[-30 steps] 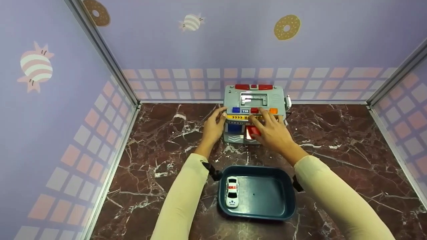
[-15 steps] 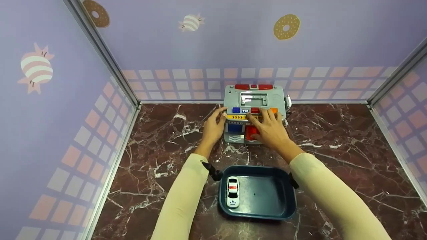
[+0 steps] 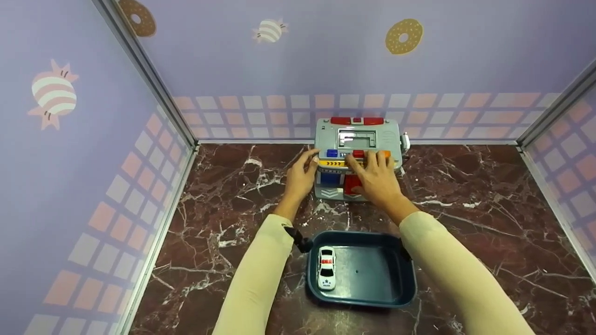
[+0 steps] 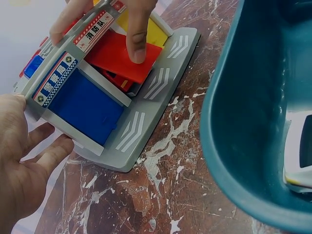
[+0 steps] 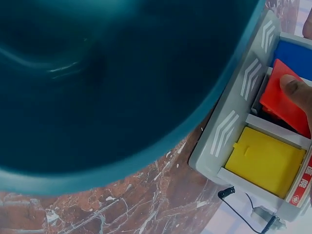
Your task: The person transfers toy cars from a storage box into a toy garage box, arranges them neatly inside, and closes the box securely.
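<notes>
A grey toy garage (image 3: 326, 135) stands against the back wall, with blue (image 4: 87, 107), red (image 5: 285, 100) and yellow (image 5: 265, 161) doors. My left hand (image 3: 300, 178) holds its left edge, thumb and a finger on the roof's corner. My right hand (image 3: 379, 181) rests its fingers on the roof's front, while its thumb presses the red door. That door stands partly raised and tilted; behind it, part of a red toy car (image 4: 118, 82) shows in the left wrist view. The blue and yellow doors are down.
A dark teal tray (image 3: 414, 284) lies in front of the garage, between my forearms. In it a white toy police car (image 3: 327, 274) sits at the left. A black cord (image 5: 239, 219) lies by the garage's right side. Patterned walls enclose the marble-look surface (image 3: 223, 195).
My right hand has shifted slightly left across the garage front, its thumb staying on the red door. The red door has swung lower. The left hand stays on the garage's left edge.
</notes>
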Action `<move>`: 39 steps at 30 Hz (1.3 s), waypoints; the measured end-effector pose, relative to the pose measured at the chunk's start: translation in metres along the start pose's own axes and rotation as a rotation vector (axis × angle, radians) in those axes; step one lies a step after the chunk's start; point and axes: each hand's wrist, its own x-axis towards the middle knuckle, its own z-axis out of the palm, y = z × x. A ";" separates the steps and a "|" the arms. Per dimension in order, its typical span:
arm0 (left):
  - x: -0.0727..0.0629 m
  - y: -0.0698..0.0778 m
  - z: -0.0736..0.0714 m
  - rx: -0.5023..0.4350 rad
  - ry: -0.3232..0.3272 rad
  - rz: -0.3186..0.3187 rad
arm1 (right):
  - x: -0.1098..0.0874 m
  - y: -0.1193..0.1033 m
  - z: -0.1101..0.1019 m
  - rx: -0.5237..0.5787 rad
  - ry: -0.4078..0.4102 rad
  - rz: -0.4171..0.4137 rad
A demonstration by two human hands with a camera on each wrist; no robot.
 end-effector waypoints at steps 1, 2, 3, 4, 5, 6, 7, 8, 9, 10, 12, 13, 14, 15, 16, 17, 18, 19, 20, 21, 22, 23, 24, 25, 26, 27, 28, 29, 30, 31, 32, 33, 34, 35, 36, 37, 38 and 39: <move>0.000 0.000 0.000 0.003 -0.002 0.003 | 0.001 0.000 0.000 -0.006 -0.010 0.002; 0.000 0.000 0.000 0.004 -0.002 0.007 | 0.001 0.000 0.001 -0.008 -0.019 0.002; 0.000 0.000 0.000 0.004 -0.002 0.009 | 0.002 0.001 0.001 -0.010 -0.027 0.002; 0.000 0.000 0.000 0.002 0.000 0.013 | 0.003 0.001 0.001 -0.013 -0.031 0.000; 0.000 0.000 0.000 0.002 0.002 0.015 | 0.003 0.001 0.002 -0.014 -0.036 -0.002; 0.000 0.000 0.000 -0.003 0.004 0.014 | 0.004 0.001 0.002 -0.014 -0.043 -0.002; 0.000 0.000 0.000 -0.004 0.004 0.014 | 0.004 0.001 0.003 -0.014 -0.046 -0.003; -0.001 0.000 0.001 -0.004 0.005 0.012 | 0.004 0.002 0.003 -0.014 -0.051 -0.003; -0.001 0.000 0.001 -0.005 0.004 0.010 | 0.004 0.002 0.004 -0.017 -0.055 -0.004; -0.001 -0.001 0.001 -0.004 0.007 0.010 | 0.005 0.002 0.004 -0.021 -0.057 -0.005; -0.001 -0.001 0.001 0.000 0.010 0.007 | 0.006 0.001 0.005 -0.027 -0.060 -0.006; -0.001 -0.001 0.001 0.002 0.013 0.007 | 0.006 0.001 0.006 -0.029 -0.061 -0.005; -0.001 -0.001 0.001 0.001 0.013 0.005 | 0.007 0.001 0.006 -0.031 -0.061 -0.002; -0.001 -0.001 0.001 0.003 0.012 0.003 | 0.007 0.001 0.007 -0.035 -0.058 0.001; -0.001 -0.001 0.001 0.005 0.009 0.000 | 0.007 0.000 0.007 -0.038 -0.054 0.005; -0.001 -0.001 0.001 0.005 0.006 -0.004 | 0.007 0.000 0.008 -0.037 -0.050 0.010; -0.001 -0.001 0.001 0.007 0.002 -0.007 | 0.007 0.000 0.009 -0.039 -0.046 0.014; -0.001 0.000 0.001 0.005 0.000 -0.009 | 0.007 0.000 0.009 -0.042 -0.041 0.018; -0.001 0.000 0.001 0.006 -0.003 -0.012 | 0.007 0.000 0.010 -0.045 -0.034 0.021; -0.001 0.001 0.001 0.007 -0.003 -0.013 | 0.007 0.000 0.011 -0.049 -0.029 0.023; -0.001 0.001 0.001 0.006 -0.002 -0.012 | 0.008 0.000 0.012 -0.051 -0.026 0.025; -0.001 0.001 0.001 0.008 0.001 -0.009 | 0.008 0.000 0.013 -0.054 -0.024 0.027; -0.001 0.000 0.001 0.012 0.003 -0.005 | 0.008 0.000 0.014 -0.061 -0.020 0.027; -0.001 0.000 0.001 0.015 0.005 -0.001 | 0.008 0.000 0.014 -0.068 -0.014 0.027; -0.001 0.000 0.001 0.018 0.005 0.003 | 0.009 0.000 0.016 -0.077 -0.008 0.027; -0.001 0.000 0.000 0.020 0.005 0.006 | 0.009 -0.001 0.016 -0.086 -0.003 0.027; 0.000 0.000 0.000 0.021 0.005 0.010 | 0.009 -0.001 0.017 -0.096 0.003 0.027; -0.001 0.000 0.000 0.023 0.002 0.012 | 0.009 -0.001 0.018 -0.105 0.010 0.025; -0.001 0.000 0.000 0.025 -0.001 0.014 | 0.009 -0.001 0.019 -0.113 0.019 0.024; -0.001 0.000 0.000 0.026 -0.004 0.015 | 0.009 -0.001 0.020 -0.119 0.026 0.023; -0.001 0.000 0.000 0.027 -0.007 0.016 | 0.008 -0.001 0.020 -0.124 0.030 0.022; -0.001 0.001 0.000 0.028 -0.008 0.016 | 0.008 -0.001 0.021 -0.128 0.035 0.021; -0.001 0.001 0.000 0.031 -0.008 0.016 | 0.008 -0.001 0.021 -0.129 0.041 0.020; -0.001 0.001 0.000 0.035 -0.009 0.016 | 0.008 -0.001 0.022 -0.130 0.047 0.018; -0.001 0.000 0.000 0.037 -0.006 0.015 | 0.008 -0.001 0.022 -0.132 0.051 0.018; -0.001 0.000 0.000 0.039 -0.005 0.015 | 0.008 -0.001 0.023 -0.135 0.055 0.016; -0.001 0.000 0.000 0.038 -0.003 0.014 | 0.008 -0.001 0.023 -0.136 0.060 0.015; -0.001 0.000 0.000 0.038 -0.001 0.014 | 0.008 -0.001 0.023 -0.138 0.066 0.013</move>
